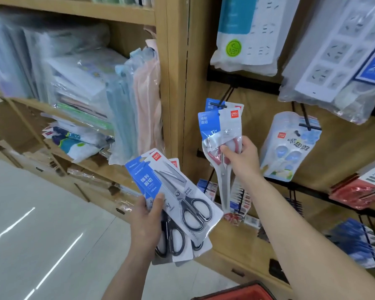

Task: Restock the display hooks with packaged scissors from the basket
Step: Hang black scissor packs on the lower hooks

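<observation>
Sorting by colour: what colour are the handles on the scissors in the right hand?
Red handles; head view.

Bright, even light; blurred, warped wide-angle edges.

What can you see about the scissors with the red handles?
The red-handled scissors pack is a clear plastic sleeve with a blue-and-white card top and small red logo. Red handles sit up, silvery blades point down. The right hand grips it at the handles, upright, just below a black hook, in front of a similar hanging pack.
</observation>
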Motion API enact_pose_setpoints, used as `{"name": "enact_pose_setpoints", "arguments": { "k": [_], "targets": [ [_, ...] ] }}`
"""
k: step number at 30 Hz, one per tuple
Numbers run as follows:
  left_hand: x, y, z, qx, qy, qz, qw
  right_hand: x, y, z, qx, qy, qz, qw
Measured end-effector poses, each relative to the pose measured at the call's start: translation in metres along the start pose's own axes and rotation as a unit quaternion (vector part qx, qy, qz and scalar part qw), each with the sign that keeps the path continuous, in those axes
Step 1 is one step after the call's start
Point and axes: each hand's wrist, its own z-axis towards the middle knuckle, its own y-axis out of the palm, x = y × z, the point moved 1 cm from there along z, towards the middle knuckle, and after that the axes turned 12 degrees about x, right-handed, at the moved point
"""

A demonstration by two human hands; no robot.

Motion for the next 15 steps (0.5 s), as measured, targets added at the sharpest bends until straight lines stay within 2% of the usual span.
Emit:
{"name": "enact_pose_setpoints", "arguments": {
  "k": [6, 15],
  "targets": [
    [0.005, 0.005, -0.006, 0.004, -0.010, -0.016, 1.000, -0.002, 0.005, 0.004, -0.007, 0.006, 0.007, 1.000],
    [0.006, 0.005, -0.005, -0.002, -0.020, -0.022, 1.000, 0.005, 0.012, 0.014, 0.024, 0.017, 0.007, 1.000]
  ]
}}
